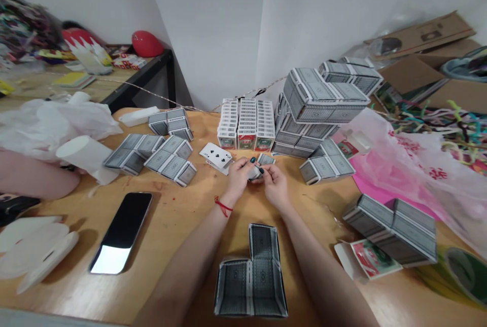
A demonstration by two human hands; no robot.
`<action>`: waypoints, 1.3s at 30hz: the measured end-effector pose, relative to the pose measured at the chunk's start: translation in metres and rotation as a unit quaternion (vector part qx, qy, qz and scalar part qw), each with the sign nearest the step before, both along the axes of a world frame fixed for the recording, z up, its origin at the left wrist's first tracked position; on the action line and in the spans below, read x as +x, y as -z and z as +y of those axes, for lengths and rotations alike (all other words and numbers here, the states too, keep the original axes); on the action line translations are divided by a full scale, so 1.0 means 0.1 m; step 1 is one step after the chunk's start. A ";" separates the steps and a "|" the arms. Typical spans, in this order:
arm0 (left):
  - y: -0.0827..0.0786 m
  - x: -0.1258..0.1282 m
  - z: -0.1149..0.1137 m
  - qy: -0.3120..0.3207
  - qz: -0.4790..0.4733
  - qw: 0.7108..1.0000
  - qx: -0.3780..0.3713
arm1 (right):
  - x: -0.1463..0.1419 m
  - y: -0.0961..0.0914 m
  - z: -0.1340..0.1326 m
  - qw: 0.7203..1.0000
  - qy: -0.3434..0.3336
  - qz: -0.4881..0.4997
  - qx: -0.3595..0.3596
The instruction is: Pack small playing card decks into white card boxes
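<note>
My left hand (240, 177) and my right hand (274, 183) meet over the middle of the table. Between their fingertips they pinch a small grey-backed playing card (254, 173), partly covered by the fingers. Just beyond my hands lies another grey-backed card (265, 159). To the left, touching or close to my left hand, a few loose cards rest with a spade card (215, 156) face up on top. Between my forearms sits an L-shaped block made of grey playing cards (263, 279).
Stacked card boxes (246, 123) stand behind my hands. Folded-card blocks (169, 159) lie at left, and a tall pile of them (323, 96) rises at right. A phone (122, 231) lies front left. An opened card box (371, 261) and yellow tape roll (456, 271) are front right.
</note>
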State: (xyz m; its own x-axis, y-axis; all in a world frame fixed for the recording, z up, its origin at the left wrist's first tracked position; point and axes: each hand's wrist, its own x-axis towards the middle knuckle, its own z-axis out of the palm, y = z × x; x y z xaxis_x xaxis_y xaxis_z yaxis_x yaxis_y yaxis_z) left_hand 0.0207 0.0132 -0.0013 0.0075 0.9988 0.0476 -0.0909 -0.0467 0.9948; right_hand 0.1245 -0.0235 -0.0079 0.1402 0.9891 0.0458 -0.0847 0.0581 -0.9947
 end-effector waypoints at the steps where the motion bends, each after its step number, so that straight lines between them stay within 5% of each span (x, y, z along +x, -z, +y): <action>1: -0.01 -0.01 -0.01 -0.002 0.020 0.999 0.024 | 0.01 0.00 0.00 1.000 0.010 -0.005 0.007; 5: -0.07 -0.05 -0.05 0.016 0.140 0.976 0.168 | 0.06 0.00 0.00 0.994 0.072 -0.067 0.050; 9: -0.10 -0.10 -0.06 0.038 0.227 0.946 0.229 | 0.11 0.02 0.01 0.983 0.099 -0.141 0.066; 29: -0.04 -0.21 -0.13 0.030 0.304 0.920 0.247 | 0.15 0.09 -0.02 0.948 0.107 -0.294 0.059; 39: 0.03 -0.26 -0.10 0.034 0.321 0.912 0.252 | 0.19 0.08 -0.04 0.963 0.057 -0.256 0.055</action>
